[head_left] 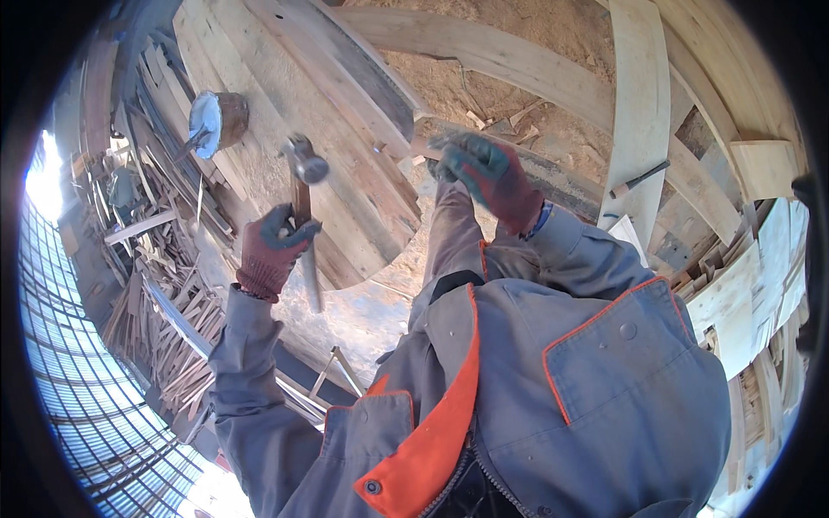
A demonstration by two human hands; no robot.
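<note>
My left hand [276,246], in a dark red and green work glove, is closed round the wooden handle of a hammer [306,168]. The hammer stands head up over a broad plank panel [337,203], and its handle end points down toward my body. My right hand [492,177], in a matching glove, is above my knee at the right edge of the panel. Its fingers curl together and are partly blurred; whatever they hold is hidden. Close to its fingertips lies the end of a wooden board [421,142].
A small bucket [231,119] with a pale blue inside stands on the panel at the left. Scrap wood strips [177,319] are heaped at far left. Curved planks [639,112] lie at right, one bearing a chisel-like tool [639,179]. Sawdust [501,60] covers the ground beyond.
</note>
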